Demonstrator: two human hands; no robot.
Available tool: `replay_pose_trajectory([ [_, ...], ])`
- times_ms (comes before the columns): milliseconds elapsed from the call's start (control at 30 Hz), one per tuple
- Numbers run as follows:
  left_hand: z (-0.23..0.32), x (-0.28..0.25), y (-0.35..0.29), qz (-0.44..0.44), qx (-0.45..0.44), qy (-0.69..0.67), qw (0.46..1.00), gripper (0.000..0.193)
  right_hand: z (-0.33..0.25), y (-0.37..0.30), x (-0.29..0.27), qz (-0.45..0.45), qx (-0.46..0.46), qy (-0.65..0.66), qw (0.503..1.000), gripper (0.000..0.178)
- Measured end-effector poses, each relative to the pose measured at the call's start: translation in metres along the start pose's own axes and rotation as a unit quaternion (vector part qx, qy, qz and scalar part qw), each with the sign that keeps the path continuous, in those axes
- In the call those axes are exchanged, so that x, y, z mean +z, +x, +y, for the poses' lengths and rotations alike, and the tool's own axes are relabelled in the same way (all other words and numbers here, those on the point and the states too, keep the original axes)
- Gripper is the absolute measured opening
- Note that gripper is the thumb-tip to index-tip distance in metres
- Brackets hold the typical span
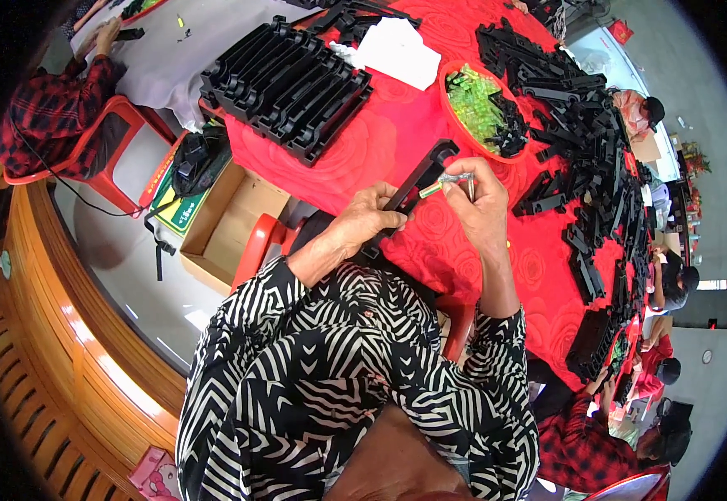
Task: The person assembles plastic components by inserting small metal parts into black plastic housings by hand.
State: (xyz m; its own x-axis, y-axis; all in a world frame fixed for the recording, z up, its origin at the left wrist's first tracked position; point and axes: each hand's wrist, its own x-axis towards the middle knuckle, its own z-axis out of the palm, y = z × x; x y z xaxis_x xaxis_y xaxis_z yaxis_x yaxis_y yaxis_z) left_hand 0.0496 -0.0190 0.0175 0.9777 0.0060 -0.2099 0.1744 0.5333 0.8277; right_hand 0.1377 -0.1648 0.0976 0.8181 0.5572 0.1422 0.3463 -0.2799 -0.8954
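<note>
My left hand (365, 219) grips a long, narrow black plastic part (424, 172), which slants up and away over the table's near edge. Close by its right side, my right hand (482, 204) pinches a small pale-green stick-like piece (431, 190). A bit of something silvery (462, 178) shows at those fingers; I cannot tell what it is. The stick's left end points at the black part, and whether they touch is unclear. Beyond my right hand, a red basin (448, 108) holds many yellow-green pieces (473, 98) and small black pieces (511, 125).
Stacked black trays of parts (288, 83) stand at the table's left. White paper (398, 54) lies behind them. Loose black parts (576, 142) cover the right side of the red tablecloth (539, 267). An open cardboard box (238, 217) and red chair sit left; other people work around.
</note>
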Motion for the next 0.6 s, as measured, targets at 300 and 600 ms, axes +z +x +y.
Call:
replay_pose_trajectory([
  [300, -0.002, -0.008, 0.006, -0.004, -0.014, -0.057, 0.998, 0.025, -0.002, 0.004, 0.015, -0.049, -0.141, -0.157, 0.976, 0.011],
  [600, -0.011, -0.012, 0.007, -0.003, -0.014, -0.057, 0.998, 0.022, 0.012, -0.007, 0.027, -0.031, -0.195, -0.281, 0.939, 0.018],
])
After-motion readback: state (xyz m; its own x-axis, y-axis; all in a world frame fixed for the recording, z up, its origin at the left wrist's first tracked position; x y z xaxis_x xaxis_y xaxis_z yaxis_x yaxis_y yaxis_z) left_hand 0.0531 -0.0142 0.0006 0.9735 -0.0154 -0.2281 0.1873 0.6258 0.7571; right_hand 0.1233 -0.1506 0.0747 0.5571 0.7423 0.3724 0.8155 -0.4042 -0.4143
